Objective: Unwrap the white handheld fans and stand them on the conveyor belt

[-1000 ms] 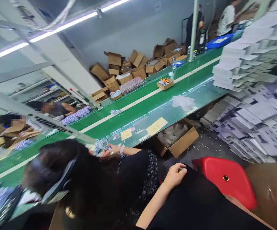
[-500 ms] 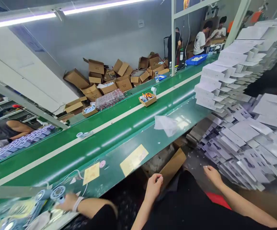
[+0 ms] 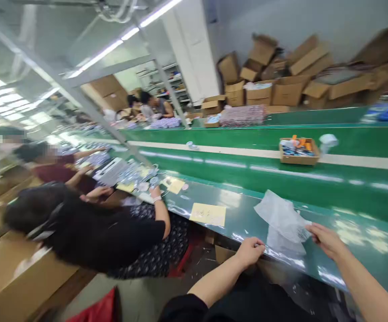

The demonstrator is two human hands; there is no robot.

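Note:
My right hand (image 3: 327,240) is at the bench's front, its thumb and fingers pinched at the right corner of a thin, translucent white plastic bag (image 3: 279,219). The bag lies crumpled on the dark green bench top (image 3: 237,197), its lower part close to the front edge. Just left of the bag, my left hand (image 3: 250,251) is closed, with the fingers curled in at the bench's edge. Something small and dark shows at its fingertips, too small to name.
Beyond the bench runs a green conveyor belt (image 3: 247,167) carrying a small carton (image 3: 297,159) of orange and blue parts. A yellow sheet (image 3: 208,214) lies on the bench. Close on my left sits a co-worker in black (image 3: 113,237). Open cardboard boxes (image 3: 289,91) are piled behind the belt.
The view has swung left, bringing co-workers into sight and taking the stacked white cards out. My right hand has moved from beside those cards to the plastic bag. My left hand stays closed.

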